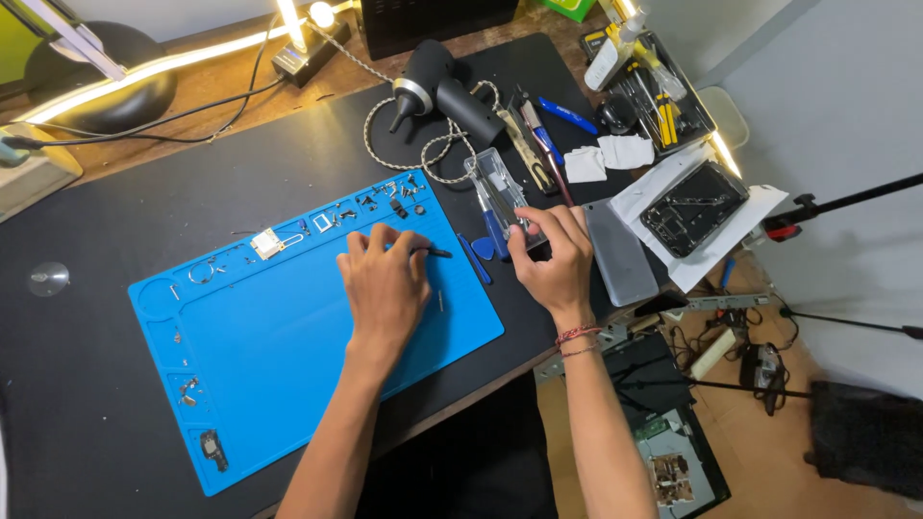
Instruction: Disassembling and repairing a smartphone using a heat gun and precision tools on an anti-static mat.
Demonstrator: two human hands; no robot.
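Observation:
My left hand [385, 284] rests palm down on the blue work mat [279, 365], its thumb and forefinger pinched on a thin black tool [435, 252] that sticks out to the right. My right hand [553, 258] lies just off the mat's right edge, fingers curled over the near end of a clear plastic case [492, 185] of small tools. A blue pick [484, 249] and a blue-handled screwdriver [475, 259] lie between the two hands. Small metal parts and screws [370, 202] line the mat's far edge, with a small white and gold part [265, 243] at the left.
A black hot-air blower [444, 86] with braided cable lies at the back. A grey phone back panel [619, 252] and a stripped phone frame [694, 207] on white paper sit right. A tool tray [663, 91] is far right. Tripod legs [846, 202] and circuit boards [673, 452] stand off the desk.

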